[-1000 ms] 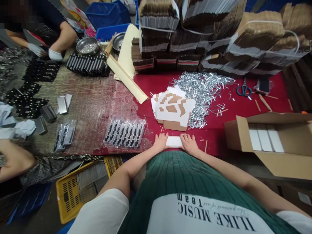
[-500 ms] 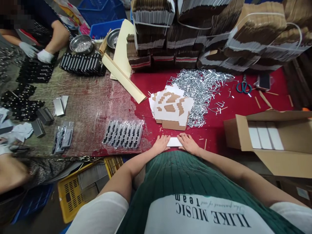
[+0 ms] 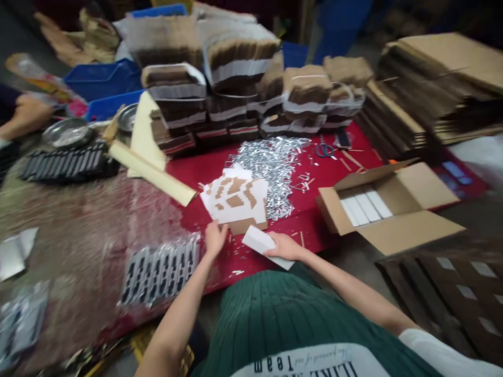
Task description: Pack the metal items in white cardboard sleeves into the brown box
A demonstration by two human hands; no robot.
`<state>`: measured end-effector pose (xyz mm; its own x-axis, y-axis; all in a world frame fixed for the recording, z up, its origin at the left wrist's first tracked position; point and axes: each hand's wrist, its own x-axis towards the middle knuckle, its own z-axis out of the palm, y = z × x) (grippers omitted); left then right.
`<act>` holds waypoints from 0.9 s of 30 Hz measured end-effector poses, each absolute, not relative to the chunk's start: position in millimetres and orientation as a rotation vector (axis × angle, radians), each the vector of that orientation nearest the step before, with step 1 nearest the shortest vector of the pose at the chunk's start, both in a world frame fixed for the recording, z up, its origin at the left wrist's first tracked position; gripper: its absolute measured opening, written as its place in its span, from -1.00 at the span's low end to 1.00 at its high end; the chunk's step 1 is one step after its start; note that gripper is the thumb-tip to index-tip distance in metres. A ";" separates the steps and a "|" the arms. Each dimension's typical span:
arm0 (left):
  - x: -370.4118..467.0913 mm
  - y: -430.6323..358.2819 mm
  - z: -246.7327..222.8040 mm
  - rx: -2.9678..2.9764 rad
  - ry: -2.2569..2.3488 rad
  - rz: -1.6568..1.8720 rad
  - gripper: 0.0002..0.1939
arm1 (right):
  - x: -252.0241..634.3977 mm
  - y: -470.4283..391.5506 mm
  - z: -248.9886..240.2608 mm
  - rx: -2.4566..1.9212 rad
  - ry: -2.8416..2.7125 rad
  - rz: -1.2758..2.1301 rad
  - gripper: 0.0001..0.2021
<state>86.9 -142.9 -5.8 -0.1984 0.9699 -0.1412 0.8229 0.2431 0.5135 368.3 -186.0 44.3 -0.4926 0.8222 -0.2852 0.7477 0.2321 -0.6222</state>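
My right hand [image 3: 283, 246] grips a slim white box [image 3: 266, 245] by its right side, tilted above the red table covering. My left hand [image 3: 215, 238] is at the near left corner of a pile of flat white-and-brown box blanks [image 3: 245, 209]. Its thumb and forefinger look apart with nothing visible between them, though the hand is a little blurred. Behind the blanks lies a heap of small shiny metal pieces [image 3: 271, 162].
An open carton [image 3: 330, 212] on the right contains several white boxes [image 3: 365, 205]. Bundled cardboard [image 3: 231, 68] is stacked at the back. Bagged black-and-silver parts [image 3: 161, 269] lie on the left, beyond them a yellowish roll [image 3: 153, 173]. Scissors [image 3: 324, 149] rest at the back right.
Both hands were pressed on the ends of the white box at the table edge. The right hand has lifted it; the left has let go and moved toward the blanks. The view has swung right.
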 end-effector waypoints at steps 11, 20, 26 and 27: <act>95.2 -68.8 -1.8 1.340 2.519 0.217 -0.51 | 670.9 -125.4 80.1 -2.829 -1.560 0.507 -0.28; 91.8 -73.2 11.1 1.212 2.612 0.380 -0.68 | 681.6 -112.9 2.1 -2.761 -1.680 0.915 -0.48; 115.1 -78.6 16.7 1.126 2.510 0.414 -0.38 | 563.4 -112.0 53.2 -2.140 -1.694 0.069 -0.63; 119.0 -80.2 18.1 1.106 2.509 0.424 -0.39 | 519.3 -114.6 56.6 -1.924 -1.836 0.127 -0.64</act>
